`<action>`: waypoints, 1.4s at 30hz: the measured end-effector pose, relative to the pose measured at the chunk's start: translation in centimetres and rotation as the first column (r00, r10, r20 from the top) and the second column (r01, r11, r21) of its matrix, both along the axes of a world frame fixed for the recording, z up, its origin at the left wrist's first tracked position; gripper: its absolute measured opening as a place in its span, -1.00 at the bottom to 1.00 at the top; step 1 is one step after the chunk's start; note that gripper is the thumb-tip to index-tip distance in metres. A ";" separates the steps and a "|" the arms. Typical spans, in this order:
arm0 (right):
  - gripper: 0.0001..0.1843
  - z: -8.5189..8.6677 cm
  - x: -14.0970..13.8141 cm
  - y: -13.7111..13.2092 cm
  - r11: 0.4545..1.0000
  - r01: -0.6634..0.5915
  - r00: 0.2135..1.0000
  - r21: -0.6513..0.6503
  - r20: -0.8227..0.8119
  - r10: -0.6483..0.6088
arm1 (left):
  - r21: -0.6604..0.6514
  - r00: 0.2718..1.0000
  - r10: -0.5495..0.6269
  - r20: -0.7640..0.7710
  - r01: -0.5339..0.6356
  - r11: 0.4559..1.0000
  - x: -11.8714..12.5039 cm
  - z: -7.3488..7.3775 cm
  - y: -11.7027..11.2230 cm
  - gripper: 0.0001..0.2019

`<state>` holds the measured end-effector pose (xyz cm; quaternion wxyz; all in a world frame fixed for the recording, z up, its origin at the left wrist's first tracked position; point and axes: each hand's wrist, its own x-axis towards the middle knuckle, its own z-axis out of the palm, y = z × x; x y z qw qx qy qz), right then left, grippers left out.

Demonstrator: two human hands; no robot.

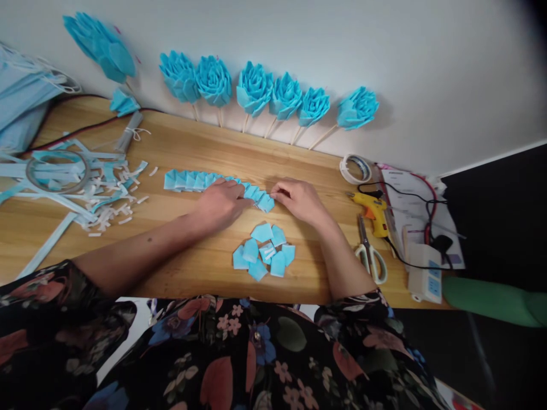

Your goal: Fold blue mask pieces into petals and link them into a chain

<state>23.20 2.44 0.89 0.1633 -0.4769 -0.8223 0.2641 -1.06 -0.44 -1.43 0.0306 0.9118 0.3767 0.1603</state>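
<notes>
A long row of overlapping folded blue fabric petals (188, 180) lies on the wooden table. My left hand (223, 202) lies over the row's middle, fingers curled down on it and hiding part of it. At the row's right end, my right hand (297, 198) has thumb and fingers pinched together at the edge of the last petal. Nearer to me is a loose cluster of cut blue petals (277, 263). One piece (268, 251) in its middle bears white strips.
Blue fabric flowers (254, 88) on sticks lean against the wall. Fabric scraps (106, 193), a tape roll (29, 171) and face masks (25, 91) lie left. Right are another tape roll (345, 171), a yellow glue gun (371, 212), scissors (364, 250) and a white power strip (421, 272).
</notes>
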 end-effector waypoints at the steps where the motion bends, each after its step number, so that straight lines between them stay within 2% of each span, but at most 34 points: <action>1: -0.88 0.0 -0.1 -0.1 1.000 0.008 1.000 0.007 0.017 -0.008 | 0.004 1.000 -0.001 -0.003 0.001 1.000 0.0 0.0 0.0 -0.61; 6: -0.86 0.5 -0.5 -0.6 0.998 0.066 0.987 0.004 0.149 -0.066 | -0.002 1.000 -0.001 -0.028 0.001 1.000 -0.1 0.0 0.0 -0.61; 9: -0.86 0.4 -0.5 -0.7 0.997 0.076 0.984 -0.015 0.165 -0.073 | 0.009 0.999 -0.007 -0.052 0.007 1.000 -0.1 0.0 0.0 -0.58; 15: -0.85 0.0 -0.2 -0.5 0.999 0.052 0.988 -0.006 0.143 -0.051 | 0.055 0.999 0.007 -0.045 -0.004 0.998 -0.1 -0.3 0.1 -0.60; 18: -0.85 -0.1 -0.3 -0.4 0.998 0.058 0.989 -0.004 0.137 -0.057 | 0.091 0.999 -0.036 -0.035 0.039 0.995 -0.3 -0.1 0.1 -0.64; 23: -0.87 -0.1 -0.4 -0.5 0.996 0.084 0.987 -0.009 0.135 -0.082 | 0.158 0.996 -0.047 0.074 0.035 0.987 -0.3 0.6 -0.3 -0.69; 26: -0.87 -0.2 -0.4 -0.6 0.996 0.086 0.989 -0.005 0.125 -0.084 | 0.149 0.995 -0.054 0.080 0.041 0.988 0.0 0.6 -0.6 -0.70; 31: -0.88 -0.5 -0.4 -0.5 0.996 0.086 0.989 0.018 0.118 -0.087 | 0.089 0.999 -0.039 0.026 0.037 0.995 0.4 -0.1 -0.5 -0.68; 36: -0.78 -0.8 0.3 -0.2 0.999 0.054 0.998 -0.005 -0.035 -0.054 | 0.054 1.000 -0.019 -0.013 0.019 0.998 0.6 -0.4 -0.4 -0.66; 39: -0.66 -1.2 0.6 -0.1 0.992 0.034 0.989 0.125 -0.150 -0.015 | 0.023 0.999 -0.010 -0.050 0.011 1.000 0.6 -0.2 -0.4 -0.63; 42: -0.54 -1.6 0.6 -0.3 0.955 -0.071 0.989 0.289 -0.106 0.106 | 0.003 0.994 0.003 -0.105 -0.003 1.000 0.7 0.1 -0.5 -0.63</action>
